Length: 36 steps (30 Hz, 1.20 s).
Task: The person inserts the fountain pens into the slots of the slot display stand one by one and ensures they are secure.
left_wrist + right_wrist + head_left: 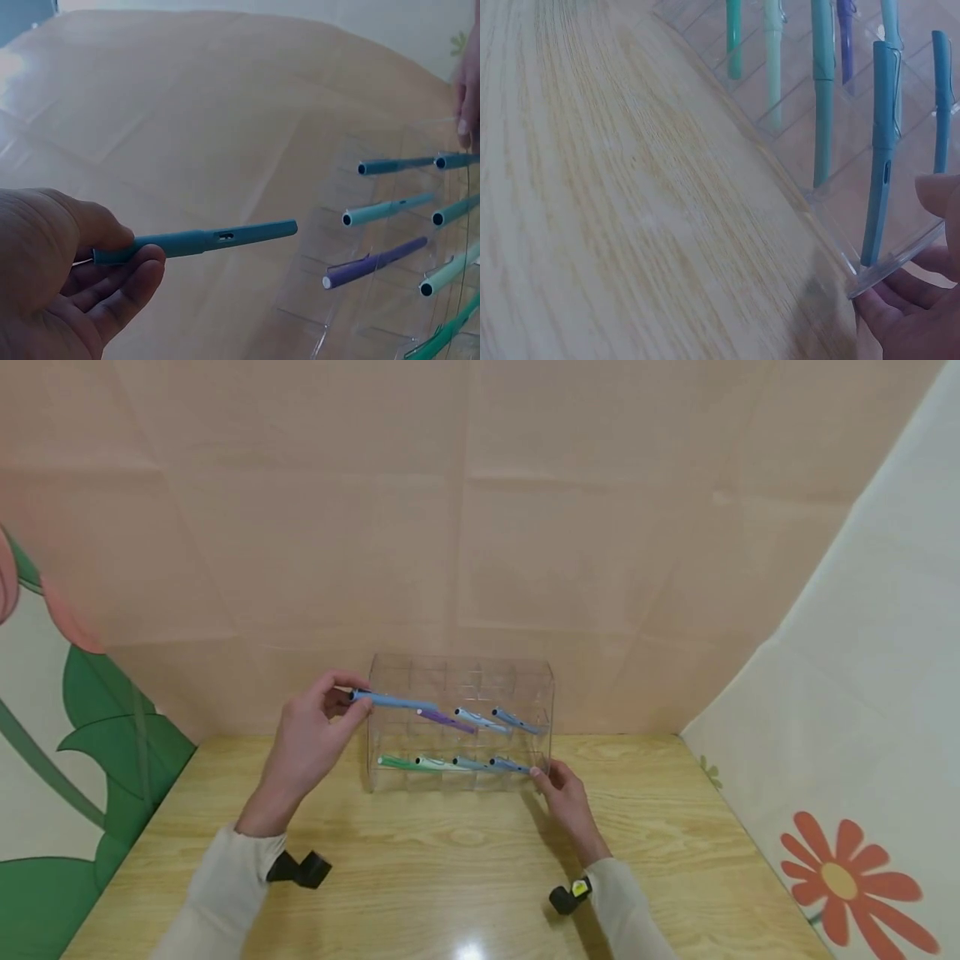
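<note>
My left hand [311,739] pinches a blue pen [401,702] by one end, between thumb and fingers. The pen points right, in front of the upper left of a clear pen rack [461,657]. In the left wrist view, the pen's free end is apart from the rack. At the rack's lower right corner, my right hand [570,806] grips its side wall. A purple pen [450,721], a light blue pen [483,721] and a blue one lie in an upper row. Below them are a green pen [397,763], a pale green pen [438,765], a teal pen and another blue pen.
The rack stands at the back of a wood-grain table [420,868], near a plain tan backdrop [465,527]. Flower-patterned sheets hang at the left and right [840,693]. Black cameras [309,868] are strapped to both wrists.
</note>
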Tool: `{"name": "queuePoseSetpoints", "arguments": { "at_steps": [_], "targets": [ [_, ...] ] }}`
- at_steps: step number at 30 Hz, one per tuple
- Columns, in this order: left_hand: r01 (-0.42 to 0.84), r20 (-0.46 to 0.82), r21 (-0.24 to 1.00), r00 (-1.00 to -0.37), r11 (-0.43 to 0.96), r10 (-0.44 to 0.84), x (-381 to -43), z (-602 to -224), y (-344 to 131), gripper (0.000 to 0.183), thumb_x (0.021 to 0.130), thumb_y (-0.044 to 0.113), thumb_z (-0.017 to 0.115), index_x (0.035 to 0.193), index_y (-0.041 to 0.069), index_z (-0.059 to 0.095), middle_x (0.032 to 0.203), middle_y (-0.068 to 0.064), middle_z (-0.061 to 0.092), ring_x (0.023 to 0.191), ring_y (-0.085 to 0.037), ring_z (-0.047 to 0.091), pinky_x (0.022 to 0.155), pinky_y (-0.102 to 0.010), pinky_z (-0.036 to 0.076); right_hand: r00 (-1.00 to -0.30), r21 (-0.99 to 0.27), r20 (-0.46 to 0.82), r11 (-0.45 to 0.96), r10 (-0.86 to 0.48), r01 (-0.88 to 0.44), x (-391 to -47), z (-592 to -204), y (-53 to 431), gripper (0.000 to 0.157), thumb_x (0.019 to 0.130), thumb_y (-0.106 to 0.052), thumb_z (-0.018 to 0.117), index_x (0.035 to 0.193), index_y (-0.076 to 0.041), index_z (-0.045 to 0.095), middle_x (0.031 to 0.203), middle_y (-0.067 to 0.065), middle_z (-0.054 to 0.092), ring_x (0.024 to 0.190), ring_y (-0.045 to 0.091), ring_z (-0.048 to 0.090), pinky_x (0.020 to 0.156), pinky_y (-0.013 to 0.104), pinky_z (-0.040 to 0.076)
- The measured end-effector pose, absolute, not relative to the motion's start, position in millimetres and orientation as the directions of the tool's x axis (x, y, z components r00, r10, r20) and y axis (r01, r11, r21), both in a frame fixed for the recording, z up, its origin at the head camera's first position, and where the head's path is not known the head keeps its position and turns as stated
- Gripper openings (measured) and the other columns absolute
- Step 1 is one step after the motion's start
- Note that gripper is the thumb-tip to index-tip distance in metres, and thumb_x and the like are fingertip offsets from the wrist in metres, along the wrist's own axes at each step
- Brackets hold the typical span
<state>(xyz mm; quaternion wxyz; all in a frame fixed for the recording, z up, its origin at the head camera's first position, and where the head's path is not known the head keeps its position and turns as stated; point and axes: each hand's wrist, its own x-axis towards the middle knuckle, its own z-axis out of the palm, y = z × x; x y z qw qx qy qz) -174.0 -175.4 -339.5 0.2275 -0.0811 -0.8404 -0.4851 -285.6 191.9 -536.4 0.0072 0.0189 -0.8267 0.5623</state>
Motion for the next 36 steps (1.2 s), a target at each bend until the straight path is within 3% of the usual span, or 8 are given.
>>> {"name": "queuePoseSetpoints", "arguments": {
  "at_steps": [4,13,21,36],
  "targets": [
    [0.330,0.444,0.777,-0.891,0.537,-0.095,-182,-339,-178,0.022,0.105,0.016,0.068,0.124,0.006,0.066,0.108,-0.014,0.078,0.096,-0.028,0.074,0.079,-0.018,0.055,-0.999,-0.928,0.032,0.370,-0.025,-0.039,-286,-537,192,0.055,0.110,-0.031,0.059,0.153,0.003,0.050,0.149,0.026,0.061,0.138,0.041,0.059,0.114,0.054,0.051],
    [0.256,0.379,0.783,-0.919,0.567,-0.108,-214,-350,-180,0.021,0.105,0.013,0.066,0.125,0.005,0.064,0.110,-0.017,0.074,0.099,-0.030,0.072,0.081,-0.034,0.058,-1.000,-0.919,0.020,0.393,-0.008,-0.022,-288,-540,193,0.057,0.110,-0.035,0.059,0.153,0.001,0.050,0.151,0.026,0.059,0.140,0.041,0.058,0.116,0.056,0.049],
    [0.236,0.357,0.772,-0.929,0.591,-0.095,-232,-367,-185,0.020,0.106,0.013,0.065,0.125,0.006,0.064,0.108,-0.017,0.074,0.096,-0.030,0.071,0.073,-0.030,0.055,-0.999,-0.922,0.038,0.386,-0.011,-0.039,-289,-544,194,0.054,0.110,-0.032,0.061,0.152,0.002,0.051,0.148,0.026,0.061,0.137,0.040,0.060,0.113,0.054,0.052],
    [0.225,0.302,0.775,-0.953,0.590,-0.034,-246,-389,-183,0.020,0.106,0.010,0.063,0.125,0.004,0.064,0.116,-0.018,0.073,0.104,-0.031,0.072,0.081,-0.036,0.059,-0.999,-0.918,0.044,0.394,-0.004,-0.042,-290,-543,193,0.053,0.109,-0.032,0.062,0.150,0.001,0.053,0.147,0.025,0.063,0.136,0.039,0.061,0.113,0.054,0.052]
  ]
}}
